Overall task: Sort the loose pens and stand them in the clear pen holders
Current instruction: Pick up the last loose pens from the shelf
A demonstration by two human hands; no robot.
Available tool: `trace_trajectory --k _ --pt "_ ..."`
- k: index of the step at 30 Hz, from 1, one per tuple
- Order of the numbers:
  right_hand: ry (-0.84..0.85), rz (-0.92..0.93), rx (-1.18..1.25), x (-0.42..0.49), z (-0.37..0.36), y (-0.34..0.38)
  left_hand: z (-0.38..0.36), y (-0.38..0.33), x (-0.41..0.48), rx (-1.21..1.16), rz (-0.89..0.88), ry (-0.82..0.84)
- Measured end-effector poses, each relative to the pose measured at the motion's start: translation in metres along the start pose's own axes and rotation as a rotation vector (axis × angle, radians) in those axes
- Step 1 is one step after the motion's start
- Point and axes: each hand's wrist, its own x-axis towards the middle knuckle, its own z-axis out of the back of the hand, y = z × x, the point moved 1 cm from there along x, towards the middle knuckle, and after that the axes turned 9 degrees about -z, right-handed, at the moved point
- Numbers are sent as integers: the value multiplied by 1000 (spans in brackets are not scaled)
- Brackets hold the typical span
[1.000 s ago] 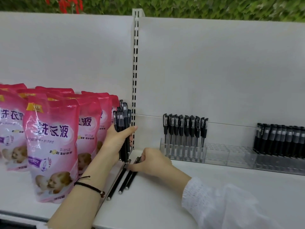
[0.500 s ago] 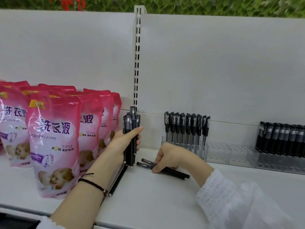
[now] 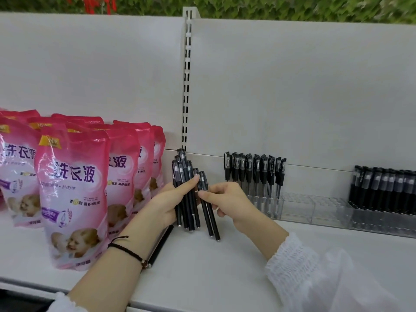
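A bundle of black pens [image 3: 183, 176] is held upright in the left hand [image 3: 166, 201], the fingers and thumb curled round the barrels, caps upward and tips just above the white shelf [image 3: 202, 278] near the middle of its back edge. Two more black pens [image 3: 211, 219] are pinched side by side in the right hand [image 3: 231, 199] between thumb and fingers; they are tilted, with their caps touching the bundle and their tips pointing down and away to the right, close over the shelf. A single black pen [image 3: 161, 245] is seen lying flat on the shelf, partly hidden under the left wrist, where a dark bracelet [image 3: 126, 251] is worn. A white sleeve [image 3: 315, 278] covers the right forearm towards the front edge. Clear pen holders [image 3: 297, 206] are lined up along the back edge of the shelf, from just right of the hands to the right edge. A row of capped black pens [image 3: 254, 170] is stood in the leftmost holder, just behind the right hand, and a second, tighter row of black pens [image 3: 382, 190] is stood in the holder at the right edge. Pink pouches [image 3: 72, 188] are stood in rows on the left part of the shelf, the nearest one just beside the left forearm. A slotted white upright [image 3: 186, 86] is fixed to the back panel directly above the bundle
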Motion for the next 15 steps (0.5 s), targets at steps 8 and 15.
trace_trajectory --k 8,15 --pt "-115 114 -16 5 -11 -5 -3 -2 -2 35 -145 -23" --pt "-8 -50 -118 -4 -21 -4 9 -18 4 101 -352 -212"
